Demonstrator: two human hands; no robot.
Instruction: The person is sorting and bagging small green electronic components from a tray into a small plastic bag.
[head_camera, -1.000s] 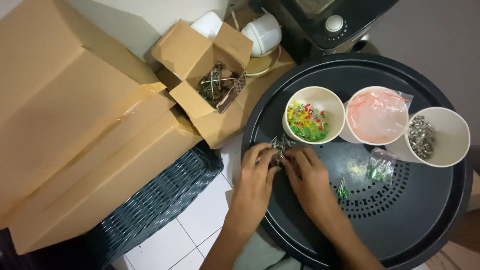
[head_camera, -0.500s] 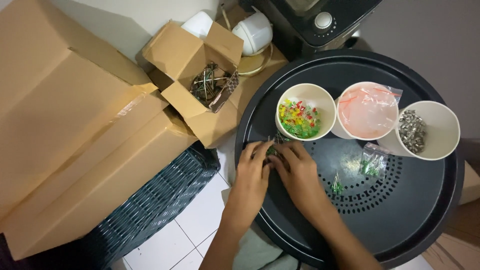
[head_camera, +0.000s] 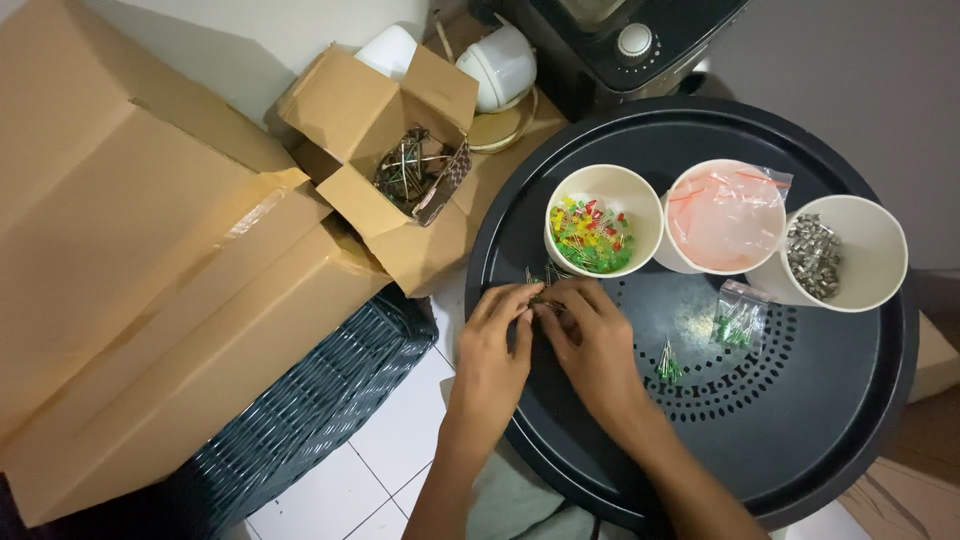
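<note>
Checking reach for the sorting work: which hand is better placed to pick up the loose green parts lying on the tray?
Probably the right hand. The loose green parts lie just off its outer side on the black tray, with nothing between. The left hand would have to cross over it. Both hands are pinching a small bundle.

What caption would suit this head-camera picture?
Both hands pinch small green parts together over a round black tray holding three white cups.

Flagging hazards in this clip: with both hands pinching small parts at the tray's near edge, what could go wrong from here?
The left hand and right hand work tiny wire-legged parts at the black tray rim; one could drop to the floor. A forearm may nudge the cup of coloured parts. Loose green parts might catch in the tray's perforations.
</note>
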